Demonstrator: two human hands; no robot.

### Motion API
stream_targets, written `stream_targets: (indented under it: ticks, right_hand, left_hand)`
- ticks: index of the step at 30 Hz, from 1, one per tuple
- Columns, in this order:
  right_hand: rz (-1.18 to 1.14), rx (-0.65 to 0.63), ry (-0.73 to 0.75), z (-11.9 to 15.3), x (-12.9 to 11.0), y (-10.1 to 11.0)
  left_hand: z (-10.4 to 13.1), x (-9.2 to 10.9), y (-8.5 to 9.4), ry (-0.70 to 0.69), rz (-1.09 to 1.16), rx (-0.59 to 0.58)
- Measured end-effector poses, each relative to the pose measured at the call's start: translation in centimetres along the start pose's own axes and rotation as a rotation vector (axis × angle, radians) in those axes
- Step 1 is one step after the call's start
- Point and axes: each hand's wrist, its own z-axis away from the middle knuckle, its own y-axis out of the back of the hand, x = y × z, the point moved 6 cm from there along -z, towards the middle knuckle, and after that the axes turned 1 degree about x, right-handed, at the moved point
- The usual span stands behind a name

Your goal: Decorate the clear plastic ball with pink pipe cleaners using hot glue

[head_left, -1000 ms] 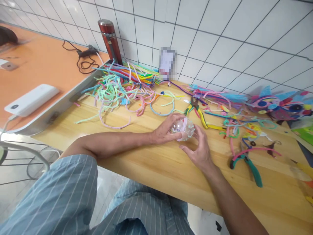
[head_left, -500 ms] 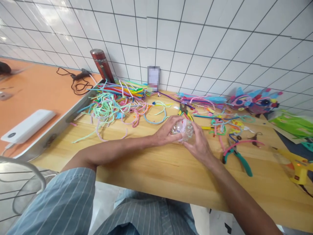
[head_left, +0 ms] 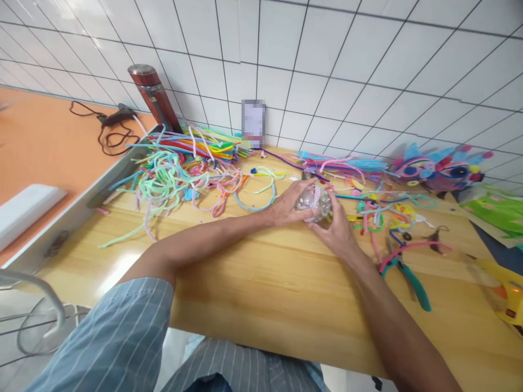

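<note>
Between my two hands is a clear, round, ball-like thing with shiny bits and a pale lilac strip on it. My left hand grips its left side, the thumb across the front. From the right, my right hand holds it with fingers and thumb curved round the edge. It is held over the wooden table, towards the back. Behind the hands, a pair of pliers is mostly covered. To the right lie green-handled pliers with a pink pipe cleaner across them.
Tangled pipe cleaners and a straight bundle lie at the back left, beside a red thermos. A phone leans on the tiled wall. At right are a decorated mask-like craft and a yellow glue gun.
My view has shifted a little, so the table's things sit differently in the picture. Both hands keep hold of the clear ball, which appears slightly turned.
</note>
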Motion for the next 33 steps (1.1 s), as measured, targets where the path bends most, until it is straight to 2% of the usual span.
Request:
stream_targets:
  ticks: [12,21,28,33]
  right_hand:
    - [0.046,0.012,0.083,0.3,-0.3,0.1]
    - [0.002,0.007,-0.031,0.1,-0.2,-0.1]
    - [0.002,0.007,-0.049,-0.1,0.0,-0.1]
    - [0.003,0.001,-0.071,-0.1,0.0,-0.1]
  left_hand:
    - [-0.8,1.5,0.3,-0.161,-0.053,-0.066]
    - [-0.8,0.6,0.1,-0.130,0.016,-0.021]
    - [-0.7,-0.3,-0.4,-0.039,0.007,-0.024]
    - [-0.6,-0.3,-0.3,-0.050,0.007,-0.016]
